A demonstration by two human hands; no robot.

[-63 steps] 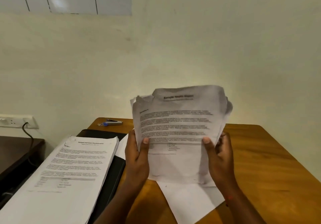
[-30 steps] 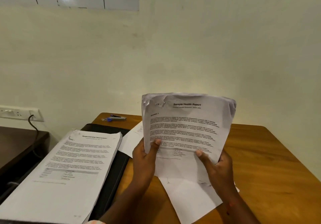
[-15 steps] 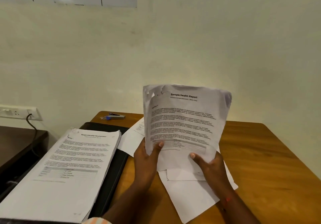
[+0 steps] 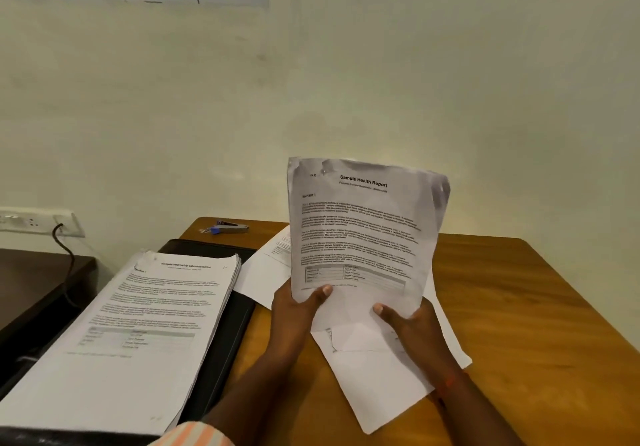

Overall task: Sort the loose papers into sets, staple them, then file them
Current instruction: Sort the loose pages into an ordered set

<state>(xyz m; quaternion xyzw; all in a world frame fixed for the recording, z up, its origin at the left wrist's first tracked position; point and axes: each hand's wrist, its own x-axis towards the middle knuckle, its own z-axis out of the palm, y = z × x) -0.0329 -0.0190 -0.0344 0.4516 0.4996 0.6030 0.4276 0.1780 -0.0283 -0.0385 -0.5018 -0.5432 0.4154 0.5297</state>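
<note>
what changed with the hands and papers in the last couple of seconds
The left hand and right hand slid down the Sample Health Report bundle, from its sides to its bottom corners, never letting go; its curled top now stands straighter. The thick stack on the black folder and the stapler stayed put.

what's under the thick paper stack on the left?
A black folder sticks out beneath the paper stack along its far and right edges. The rest of it, and anything between, is covered.
</note>
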